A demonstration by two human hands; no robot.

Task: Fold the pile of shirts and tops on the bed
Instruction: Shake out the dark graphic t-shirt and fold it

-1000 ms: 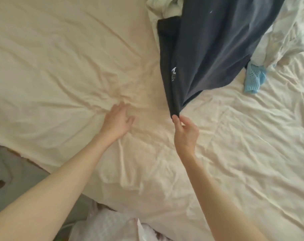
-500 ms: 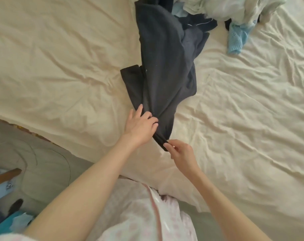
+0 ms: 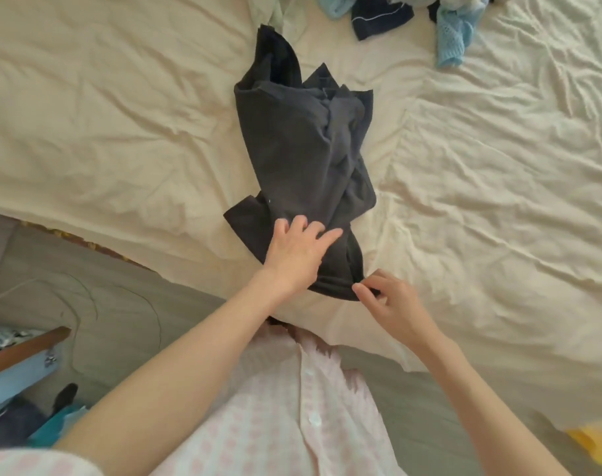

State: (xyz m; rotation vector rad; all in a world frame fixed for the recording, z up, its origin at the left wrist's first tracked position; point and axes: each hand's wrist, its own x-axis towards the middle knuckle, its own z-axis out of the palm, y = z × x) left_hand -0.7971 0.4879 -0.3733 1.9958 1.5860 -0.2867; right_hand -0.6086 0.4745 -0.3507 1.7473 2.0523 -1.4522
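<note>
A dark grey shirt (image 3: 303, 156) lies bunched lengthwise on the cream bed sheet (image 3: 121, 132), its near end at the bed's front edge. My left hand (image 3: 296, 255) rests flat on the shirt's near part, fingers spread and straight. My right hand (image 3: 389, 300) pinches the shirt's near right corner between thumb and fingers. The pile of other tops (image 3: 396, 8) lies at the far edge of the view, among them a light blue knit top (image 3: 452, 36) and a navy piece (image 3: 378, 15).
The bed's front edge runs diagonally from the left down to the lower right. Grey floor (image 3: 103, 304) lies below it, with a wooden-edged blue item (image 3: 17, 365) at lower left and something yellow (image 3: 598, 441) at lower right.
The dark shirt has been pulled off the pile toward me and now lies on the sheet. My left hand went from the bare sheet onto the shirt. My right hand kept hold of the corner.
</note>
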